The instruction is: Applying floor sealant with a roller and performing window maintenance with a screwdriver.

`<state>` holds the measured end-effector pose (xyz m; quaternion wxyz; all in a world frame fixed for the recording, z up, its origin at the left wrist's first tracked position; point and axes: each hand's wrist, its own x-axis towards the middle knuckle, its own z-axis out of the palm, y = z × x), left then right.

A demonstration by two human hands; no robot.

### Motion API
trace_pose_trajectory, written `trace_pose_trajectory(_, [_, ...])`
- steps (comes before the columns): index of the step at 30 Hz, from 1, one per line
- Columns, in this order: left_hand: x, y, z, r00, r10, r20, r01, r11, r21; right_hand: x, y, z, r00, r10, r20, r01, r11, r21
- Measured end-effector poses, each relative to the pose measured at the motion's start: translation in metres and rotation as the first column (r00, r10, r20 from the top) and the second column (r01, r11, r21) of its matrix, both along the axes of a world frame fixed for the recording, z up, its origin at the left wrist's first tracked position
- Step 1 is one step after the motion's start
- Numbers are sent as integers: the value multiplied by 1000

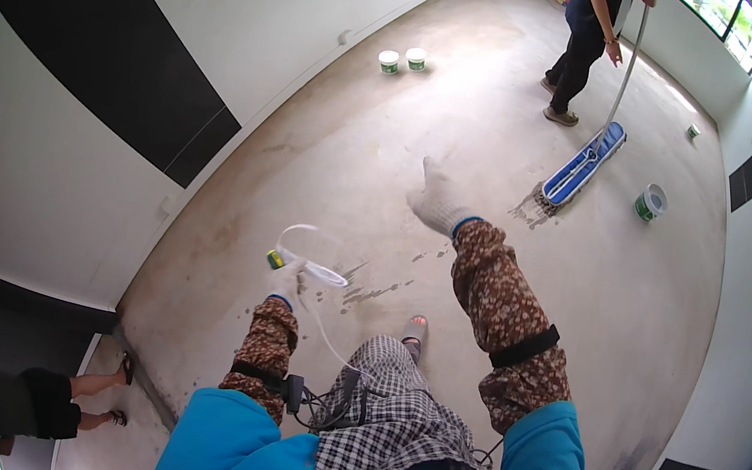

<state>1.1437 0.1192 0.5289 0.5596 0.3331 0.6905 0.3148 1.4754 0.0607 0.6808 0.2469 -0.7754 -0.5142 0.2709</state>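
Gripping a looped white cord (326, 275) and a small yellow-green object (275, 260), the left hand (287, 280) is hovering above the floor (365, 146), nearer its left edge. The right hand (440, 200) is pointing a finger forward; whether it is holding anything, cannot tell. A person (582, 52) is holding a blue mop (576, 173) nearer the right edge.

The hands (441, 199) are covered by whitish knit gloves (287, 282) edged in blue. Brown floral sleeves (489, 276) are circled by black straps (525, 347), one fitted with a cabled black box (294, 390). A bright blue top (547, 455), black-and-white checked cloth (381, 396) and grey footwear (416, 332) are worn.
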Motion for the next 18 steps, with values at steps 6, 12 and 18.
trace_pose_trajectory(6, [13,75,-16,971,229,-74,-223,972,74,114,7,-61,995,28,-94,-33,998,-51])
trace_pose_trajectory(12, [96,118,-7,944,323,-70,-295,919,263,209,-219,-250,974,-224,-27,184,858,-479])
trace_pose_trajectory(18, [234,128,-15,927,61,-369,50,957,285,293,-401,-251,862,-504,53,357,530,-769])
